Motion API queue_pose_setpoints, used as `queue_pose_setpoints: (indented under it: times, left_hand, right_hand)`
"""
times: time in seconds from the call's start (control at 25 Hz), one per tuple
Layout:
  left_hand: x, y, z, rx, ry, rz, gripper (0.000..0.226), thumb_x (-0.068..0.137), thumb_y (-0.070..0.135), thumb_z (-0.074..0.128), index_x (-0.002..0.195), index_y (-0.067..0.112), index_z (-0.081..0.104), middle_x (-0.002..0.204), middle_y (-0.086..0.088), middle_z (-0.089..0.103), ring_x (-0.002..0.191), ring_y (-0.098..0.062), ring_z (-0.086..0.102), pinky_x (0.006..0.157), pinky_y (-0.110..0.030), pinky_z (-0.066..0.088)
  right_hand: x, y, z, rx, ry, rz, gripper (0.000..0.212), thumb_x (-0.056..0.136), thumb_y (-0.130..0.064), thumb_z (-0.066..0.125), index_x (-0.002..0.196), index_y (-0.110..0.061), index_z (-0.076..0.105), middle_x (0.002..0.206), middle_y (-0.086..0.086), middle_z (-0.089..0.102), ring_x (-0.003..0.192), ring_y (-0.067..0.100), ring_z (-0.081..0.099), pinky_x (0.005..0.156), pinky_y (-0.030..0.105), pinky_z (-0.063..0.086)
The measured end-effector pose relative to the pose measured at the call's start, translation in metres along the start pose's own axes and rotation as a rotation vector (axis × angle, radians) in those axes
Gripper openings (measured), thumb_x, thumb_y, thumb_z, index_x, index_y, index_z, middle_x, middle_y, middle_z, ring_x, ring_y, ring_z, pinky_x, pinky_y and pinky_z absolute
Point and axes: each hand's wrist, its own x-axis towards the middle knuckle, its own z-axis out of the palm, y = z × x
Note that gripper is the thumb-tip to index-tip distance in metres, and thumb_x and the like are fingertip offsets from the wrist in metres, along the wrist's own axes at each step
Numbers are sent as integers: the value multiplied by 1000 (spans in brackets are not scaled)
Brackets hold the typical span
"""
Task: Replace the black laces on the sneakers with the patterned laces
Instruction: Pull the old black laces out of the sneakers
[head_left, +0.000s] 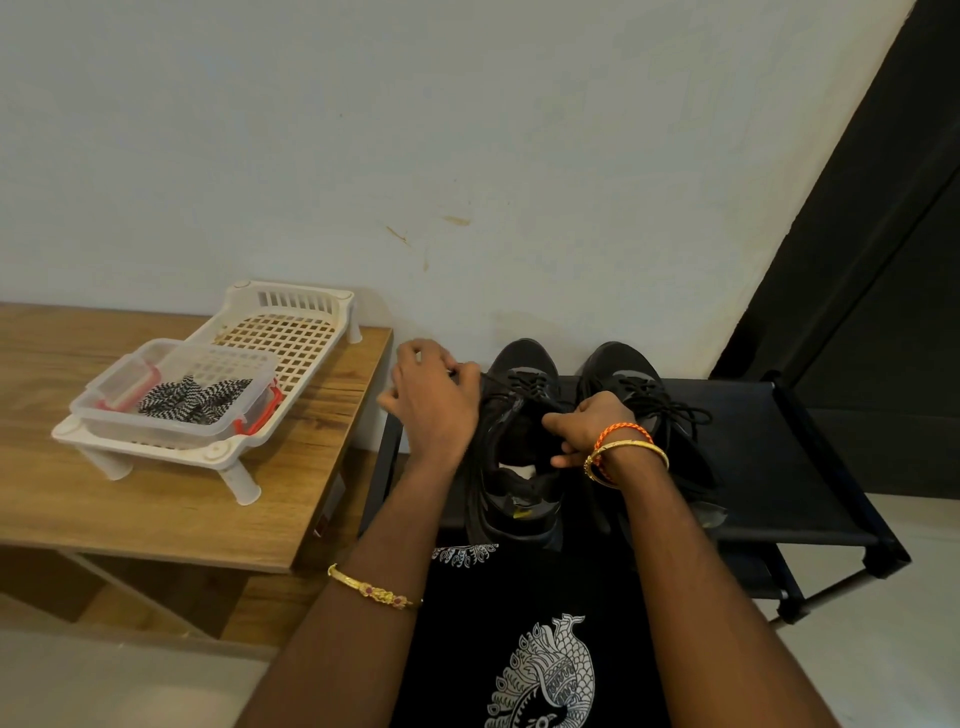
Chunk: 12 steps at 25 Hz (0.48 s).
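L hand pinches black lace end, R hand fingers grip left sneaker tongue. Pull lace straight out eyelet by eyelet, keep shoe braced w/ R.

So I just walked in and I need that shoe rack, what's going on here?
A person is unlacing the left sneaker of a black pair on the rack. The left hand pinches its black lace and the right hand grips the shoe's opening. The other sneaker is still laced. The patterned laces wait in a clear box on the wooden table.
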Motion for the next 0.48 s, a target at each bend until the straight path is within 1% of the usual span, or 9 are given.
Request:
queue_pose_setpoints:
  times: [0.04,0.08,0.12,0.16,0.2,0.24,0.32,0.4,0.48]
  left_hand:
    - [1,-2,-2,-2,10,-69,8,87,24,55,91,18,51,108,2,45,110,-18,45,86,-31,15]
    - [2,-2,-3,-4,-16,-108,14,87,24,55,97,17,50,108,1,44,110,-19,45,87,-33,17]
    - [3,-2,-5,-15,-72,-104,22,86,25,57,106,18,49,112,1,44,113,-19,44,90,-36,20]
    - [2,-2,-5,-30,-147,-49,33,84,26,59,115,21,48,120,0,43,117,-19,42,95,-38,22]
    - [0,0,-4,-25,-223,53,40,83,27,60,121,25,48,127,0,41,122,-18,38,99,-40,22]
    - [-3,2,-2,11,-297,177,42,82,28,61,123,28,50,132,1,39,126,-18,34,101,-41,21]
    - [-9,7,8,152,-414,389,34,83,30,61,116,29,59,139,2,36,132,-17,27,102,-40,18]
    - [-12,11,18,277,-452,473,25,88,28,58,111,24,63,142,1,36,133,-17,25,101,-38,18]
    - [-11,13,24,330,-409,496,19,90,27,56,106,21,64,140,2,39,131,-17,29,99,-37,19]
  right_hand:
    - [0,0,0,-2,-2,-2,19,85,-16,68,82,-3,56,65,10,60,47,17,61,53,26,56]
    - [-1,0,0,-3,-6,-2,19,85,-16,68,82,-3,55,65,10,60,47,17,61,51,25,56]
    - [-1,-1,-1,-5,-11,0,19,85,-16,68,82,-3,55,65,10,60,47,17,61,49,24,55]
    - [-2,-2,-1,-7,-15,2,19,85,-16,68,84,-3,56,66,10,60,47,17,61,46,23,53]
    - [-2,-3,-1,-6,-17,6,19,85,-16,68,85,-2,56,66,11,60,46,17,61,42,22,50]
    - [-2,-3,-1,-6,-19,9,19,85,-16,68,85,-1,56,66,11,60,44,17,60,40,21,48]
    - [-3,-4,-2,-10,-22,9,19,85,-16,68,81,-1,55,65,12,59,40,16,59,37,20,46]
    - [-3,-4,-2,-26,-21,1,20,84,-15,68,77,-3,54,64,11,59,39,15,58,37,19,46]
    - [-3,-3,-2,-40,-17,-4,22,83,-16,70,75,-5,53,64,11,59,38,14,58,37,19,46]
